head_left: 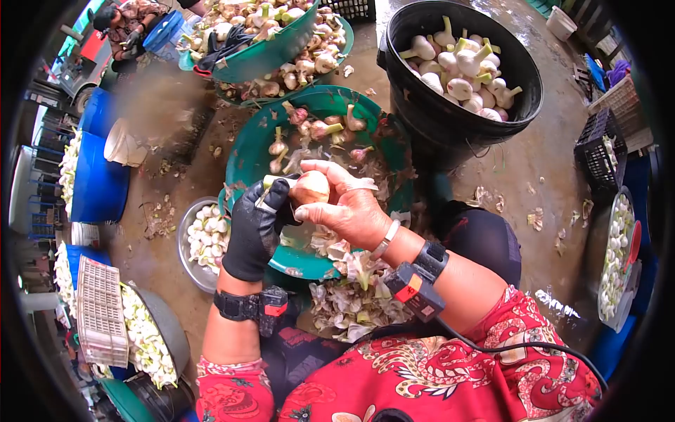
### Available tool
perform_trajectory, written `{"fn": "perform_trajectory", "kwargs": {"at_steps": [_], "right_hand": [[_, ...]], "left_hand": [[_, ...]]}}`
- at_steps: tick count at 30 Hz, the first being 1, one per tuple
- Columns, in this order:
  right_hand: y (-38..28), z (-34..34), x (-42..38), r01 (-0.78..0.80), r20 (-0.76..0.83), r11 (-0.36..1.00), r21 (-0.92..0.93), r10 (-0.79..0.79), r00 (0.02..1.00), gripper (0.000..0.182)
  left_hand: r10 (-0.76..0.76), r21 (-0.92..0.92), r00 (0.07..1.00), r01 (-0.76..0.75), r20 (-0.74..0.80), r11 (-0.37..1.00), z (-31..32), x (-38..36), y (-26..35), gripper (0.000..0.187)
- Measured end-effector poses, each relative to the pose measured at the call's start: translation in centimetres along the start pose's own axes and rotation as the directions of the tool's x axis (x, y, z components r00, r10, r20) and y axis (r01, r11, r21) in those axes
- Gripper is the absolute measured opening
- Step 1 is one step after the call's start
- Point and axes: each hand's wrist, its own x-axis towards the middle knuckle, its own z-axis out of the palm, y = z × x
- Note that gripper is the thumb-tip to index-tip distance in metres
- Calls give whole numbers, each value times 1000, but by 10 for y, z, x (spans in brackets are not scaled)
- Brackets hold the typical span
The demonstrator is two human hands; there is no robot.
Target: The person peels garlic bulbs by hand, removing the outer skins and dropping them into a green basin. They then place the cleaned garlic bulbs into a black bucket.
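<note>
My left hand (253, 235), in a black glove, is closed around the stem side of a garlic bulb (311, 188). A short pale green stem end sticks out above the glove. My bare right hand (348, 211) has its thumb and fingers against the other side of the same bulb. Both hands are over a green basin (246, 151), where several unpeeled garlic bulbs (323, 129) lie among loose skins. A heap of papery garlic skins (351, 302) lies just below the basin, close to my lap.
A black bucket (450, 144) of cleaned garlic stands at the upper right. Stacked green basins (281, 60) of garlic stand beyond. A metal bowl (186, 243) of cloves sits at left, near blue tubs (102, 179). Another person (130, 24) works at the upper left.
</note>
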Motion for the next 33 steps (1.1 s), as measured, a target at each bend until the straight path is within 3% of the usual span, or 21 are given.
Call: {"fn": "perform_trajectory", "kwargs": {"at_steps": [3,4,7,10,12,14,15,16,17,19,20,21,23,24,25,27,29,31,33], "right_hand": [[-5,3,-6,-41,47,998,40,39,998,67],[-8,4,-7,-56,58,998,31,54,997,67],[-10,5,-10,-77,67,997,17,76,995,65],[-12,6,-11,-82,52,996,17,81,995,58],[-12,6,-11,-112,-1,993,39,112,994,41],[-8,4,-8,-184,4,978,100,184,983,36],[-9,5,-7,-252,18,954,161,252,967,36],[-7,10,-7,-295,-97,939,176,315,944,42],[-9,10,-3,-426,-152,882,204,458,876,43],[-14,0,3,-615,-41,755,227,639,768,44],[-8,-3,4,-648,9,724,235,665,746,44],[-6,-3,2,-654,10,719,234,671,741,44],[-3,-4,-3,-709,150,592,382,718,680,46],[-6,-3,-3,-731,133,570,375,747,651,45],[-2,-10,-2,-675,217,623,397,650,728,45],[-8,-10,-2,-657,3,649,382,710,704,45],[-9,-13,-6,-655,211,672,344,625,752,37],[-11,-3,-14,-721,186,645,252,699,691,36],[-12,-5,-17,-755,187,589,289,738,648,35]], "left_hand": [[40,13,999,-40,-22,999,5,-17,5,29],[9,-157,1000,-12,-25,988,7,-19,5,29],[20,-205,1000,-23,-17,979,5,-25,4,28],[61,-100,998,-63,-19,993,5,-27,3,24],[42,-147,998,-48,-42,988,7,-27,1,23],[21,-192,997,-34,-69,981,7,-27,-1,22],[34,-66,994,-41,-104,997,7,-28,-2,21],[48,61,989,-40,-137,997,7,-28,-3,21],[42,56,989,-34,-140,998,6,-29,-6,21],[177,456,974,-93,-144,885,4,-29,-13,22],[211,574,968,-96,-136,813,3,-28,-15,21],[206,572,968,-89,-142,815,0,-27,-19,21],[454,866,889,-275,64,417,-5,-23,-28,21],[466,849,884,-278,43,450,-2,-22,-31,21],[466,851,884,-269,33,452,0,-22,-35,21],[550,860,831,-335,77,386,2,-22,-37,21],[594,857,802,-346,59,382,6,-22,-31,19],[517,806,845,-399,138,437,8,-22,-27,18],[545,777,826,-436,145,454,12,-22,-25,16]]}}
